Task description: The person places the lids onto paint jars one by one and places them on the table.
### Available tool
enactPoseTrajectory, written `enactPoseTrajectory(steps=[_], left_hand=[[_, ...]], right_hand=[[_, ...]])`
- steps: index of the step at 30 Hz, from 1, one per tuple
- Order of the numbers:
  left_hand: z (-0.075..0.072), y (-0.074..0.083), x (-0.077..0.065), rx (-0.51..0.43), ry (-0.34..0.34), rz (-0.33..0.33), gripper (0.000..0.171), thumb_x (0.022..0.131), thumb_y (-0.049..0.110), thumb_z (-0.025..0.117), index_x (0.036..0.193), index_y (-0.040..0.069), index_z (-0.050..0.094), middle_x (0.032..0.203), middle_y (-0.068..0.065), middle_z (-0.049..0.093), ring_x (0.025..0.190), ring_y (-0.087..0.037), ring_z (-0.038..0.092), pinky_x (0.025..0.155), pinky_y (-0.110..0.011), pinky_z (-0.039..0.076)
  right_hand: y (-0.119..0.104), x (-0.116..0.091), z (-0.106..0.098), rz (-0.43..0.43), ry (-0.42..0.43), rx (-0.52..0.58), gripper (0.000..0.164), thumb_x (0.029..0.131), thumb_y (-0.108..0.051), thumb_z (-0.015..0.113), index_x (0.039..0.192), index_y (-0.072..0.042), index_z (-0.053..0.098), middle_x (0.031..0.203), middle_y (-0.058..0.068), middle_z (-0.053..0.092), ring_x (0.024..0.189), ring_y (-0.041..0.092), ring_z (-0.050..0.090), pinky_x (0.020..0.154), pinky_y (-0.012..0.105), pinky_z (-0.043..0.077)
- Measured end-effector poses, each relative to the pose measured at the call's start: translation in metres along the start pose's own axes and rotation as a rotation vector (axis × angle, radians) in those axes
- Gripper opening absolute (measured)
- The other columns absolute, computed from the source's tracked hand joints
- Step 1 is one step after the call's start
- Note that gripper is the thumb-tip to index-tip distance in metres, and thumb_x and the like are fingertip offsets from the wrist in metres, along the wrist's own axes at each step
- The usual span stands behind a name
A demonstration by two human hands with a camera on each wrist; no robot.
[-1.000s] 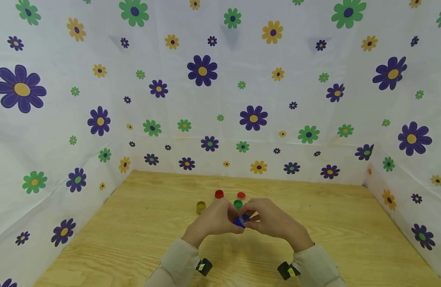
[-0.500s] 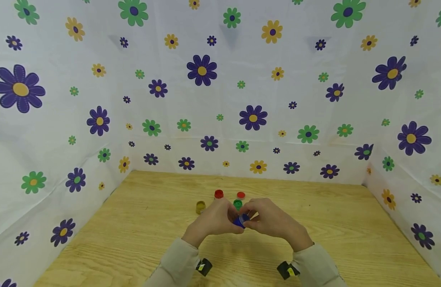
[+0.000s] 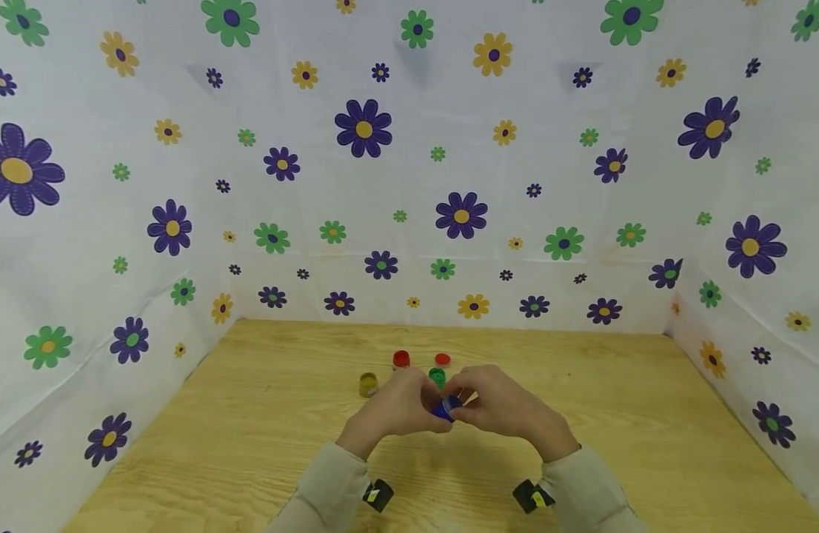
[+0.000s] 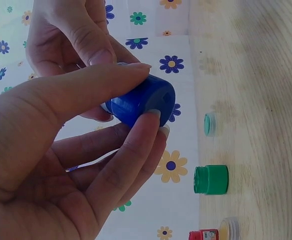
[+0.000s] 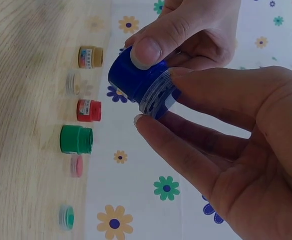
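Observation:
Between both hands, above the table, is a small blue paint jar [image 5: 131, 75] with a clear ridged lid [image 5: 155, 92], tilted on its side. My left hand [image 3: 401, 406] grips the jar's blue body; in the left wrist view its thumb lies along one side and its fingertips press near the base [image 4: 161, 97]. My right hand [image 3: 499, 400] pinches the lid's rim between thumb and fingers, as the right wrist view shows. Behind the hands stand an open green jar [image 3: 437, 377], an open red jar [image 3: 400, 359] and a yellow-brown jar [image 3: 368, 384].
A red lid [image 3: 443, 359] lies on the wooden table [image 3: 616, 414] beyond the jars. A green lid [image 5: 66, 217] and a pale lid [image 5: 73, 82] also lie there. White flower-print cloth [image 3: 409, 170] walls the table at the back and both sides.
The head view has shifted slightly, so the scene sits a little further left. Both hands keep their hold on the blue jar and its lid, with hardly any visible movement.

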State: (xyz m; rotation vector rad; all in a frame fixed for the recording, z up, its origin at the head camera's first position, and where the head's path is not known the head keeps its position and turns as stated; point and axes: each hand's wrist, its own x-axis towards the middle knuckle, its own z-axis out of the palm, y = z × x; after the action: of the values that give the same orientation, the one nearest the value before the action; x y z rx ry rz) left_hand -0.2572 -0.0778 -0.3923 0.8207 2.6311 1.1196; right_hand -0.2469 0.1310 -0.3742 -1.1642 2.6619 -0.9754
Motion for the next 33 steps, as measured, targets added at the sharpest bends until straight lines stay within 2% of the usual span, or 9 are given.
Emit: enactPoseTrajectory(steps=[10, 33], left_hand=[[-0.0013, -0.0024, 0.0003, -0.002, -0.006, 0.0, 0.015, 0.079, 0.014, 0.089, 0.089, 0.007, 0.08, 0.077, 0.0, 0.077, 0.066, -0.007, 0.068, 0.063, -0.022, 0.056], [-0.0008, -0.0039, 0.001, 0.006, 0.002, 0.012, 0.013, 0.079, 0.014, 0.089, 0.088, 0.008, 0.081, 0.077, 0.001, 0.077, 0.066, -0.007, 0.068, 0.063, -0.021, 0.056]], right_hand=[[-0.0004, 0.0004, -0.0006, 0.014, -0.03, 0.041, 0.026, 0.091, 0.003, 0.074, 0.116, 0.001, 0.073, 0.109, 0.013, 0.072, 0.1, 0.028, 0.073, 0.082, 0.025, 0.062], [-0.0008, 0.0007, -0.0003, 0.011, -0.024, 0.046, 0.024, 0.091, 0.004, 0.074, 0.115, 0.001, 0.071, 0.11, 0.013, 0.073, 0.099, 0.025, 0.074, 0.084, 0.03, 0.063]])
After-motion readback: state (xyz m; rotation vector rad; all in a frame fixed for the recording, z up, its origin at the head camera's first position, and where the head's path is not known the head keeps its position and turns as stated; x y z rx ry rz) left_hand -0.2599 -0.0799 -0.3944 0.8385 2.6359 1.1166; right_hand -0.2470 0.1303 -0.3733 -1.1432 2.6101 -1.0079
